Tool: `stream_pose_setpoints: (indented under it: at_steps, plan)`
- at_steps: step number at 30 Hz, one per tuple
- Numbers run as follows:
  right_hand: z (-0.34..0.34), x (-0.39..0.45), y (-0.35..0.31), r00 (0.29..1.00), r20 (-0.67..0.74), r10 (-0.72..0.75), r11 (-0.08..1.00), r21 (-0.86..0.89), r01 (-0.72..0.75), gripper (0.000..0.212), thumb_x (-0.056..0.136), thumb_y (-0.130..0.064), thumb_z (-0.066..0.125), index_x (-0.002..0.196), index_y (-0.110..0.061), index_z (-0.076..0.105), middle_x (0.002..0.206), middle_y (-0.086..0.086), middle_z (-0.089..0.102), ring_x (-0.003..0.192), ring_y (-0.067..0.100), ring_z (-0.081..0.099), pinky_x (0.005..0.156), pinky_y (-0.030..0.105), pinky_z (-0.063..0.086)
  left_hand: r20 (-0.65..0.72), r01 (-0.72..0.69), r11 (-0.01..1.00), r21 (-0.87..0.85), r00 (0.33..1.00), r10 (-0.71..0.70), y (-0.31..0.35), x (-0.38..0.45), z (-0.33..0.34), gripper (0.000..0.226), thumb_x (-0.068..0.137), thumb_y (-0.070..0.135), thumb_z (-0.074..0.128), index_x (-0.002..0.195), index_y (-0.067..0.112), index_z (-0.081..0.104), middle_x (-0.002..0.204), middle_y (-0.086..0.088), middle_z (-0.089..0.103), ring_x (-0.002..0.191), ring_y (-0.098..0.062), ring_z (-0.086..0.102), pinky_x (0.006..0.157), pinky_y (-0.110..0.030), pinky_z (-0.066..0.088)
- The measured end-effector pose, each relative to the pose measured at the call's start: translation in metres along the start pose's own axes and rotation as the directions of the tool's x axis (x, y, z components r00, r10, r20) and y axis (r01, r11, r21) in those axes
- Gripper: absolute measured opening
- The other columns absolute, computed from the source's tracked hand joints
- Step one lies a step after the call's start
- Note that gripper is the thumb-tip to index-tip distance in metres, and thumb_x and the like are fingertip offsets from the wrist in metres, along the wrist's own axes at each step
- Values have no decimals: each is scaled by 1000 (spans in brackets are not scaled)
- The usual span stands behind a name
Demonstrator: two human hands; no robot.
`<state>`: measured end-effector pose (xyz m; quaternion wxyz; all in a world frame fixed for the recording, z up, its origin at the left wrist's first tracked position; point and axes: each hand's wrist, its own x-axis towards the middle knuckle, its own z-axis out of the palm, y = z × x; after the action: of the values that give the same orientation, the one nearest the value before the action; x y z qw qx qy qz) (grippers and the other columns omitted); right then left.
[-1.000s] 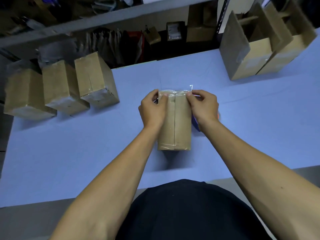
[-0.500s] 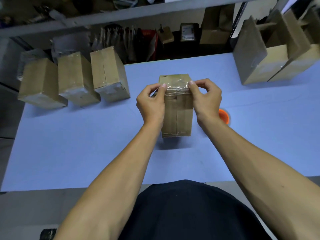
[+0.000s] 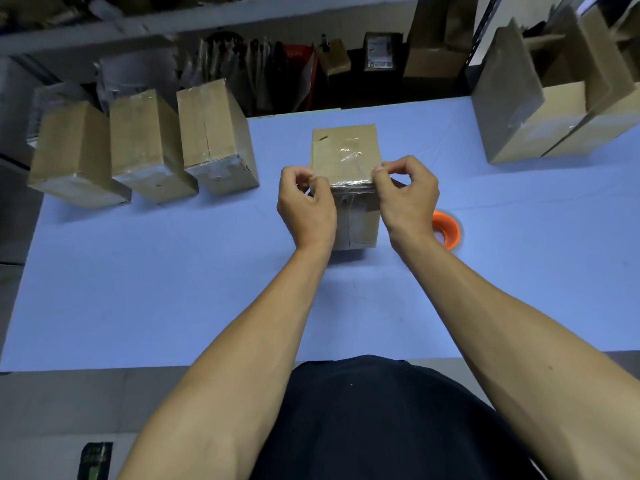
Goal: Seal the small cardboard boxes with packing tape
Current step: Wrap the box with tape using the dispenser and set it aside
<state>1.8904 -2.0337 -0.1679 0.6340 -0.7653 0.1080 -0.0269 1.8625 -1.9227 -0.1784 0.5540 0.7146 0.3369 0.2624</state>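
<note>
A small cardboard box (image 3: 346, 150) stands at the middle of the blue table, with clear packing tape over its near top edge. My left hand (image 3: 306, 206) pinches the tape at the box's left corner. My right hand (image 3: 405, 194) pinches it at the right corner. Both hands press against the box sides. An orange tape roll (image 3: 446, 230) lies on the table just right of my right wrist, partly hidden by it.
Three taped boxes (image 3: 152, 147) stand in a row at the back left. Open cardboard boxes (image 3: 554, 98) sit at the back right. Shelves with clutter (image 3: 277, 71) run behind the blue table (image 3: 138, 289).
The box has been tipped away from me, so a different face now points up. My hands have moved with it and fold the tape down over the edge.
</note>
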Motion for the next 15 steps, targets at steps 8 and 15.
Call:
stream_pose_setpoints:
  at_steps: [8, 15]
  plan:
    - [-11, -10, 16, 994, 20, 105, 994, 38, -106, 18, 89, -4, 56, 99, -13, 69, 92, -11, 68, 76, -13, 59, 77, 15, 47, 242, 252, 967, -18, 940, -241, -35, -18, -12, 33, 95, 24, 45, 124, 17, 59, 111, 3, 68, 102, -2, 63, 86, -21, 47]
    - [-8, -30, 33, 958, 268, 102, 994, 5, -107, 36, 93, -31, 66, 126, -17, 58, 116, -12, 66, 102, -6, 62, 85, 10, 45, 378, 195, 980, 47, 904, -198, -30, -29, -14, 57, 84, 56, 62, 133, 30, 53, 119, 15, 68, 107, -2, 64, 94, -28, 52]
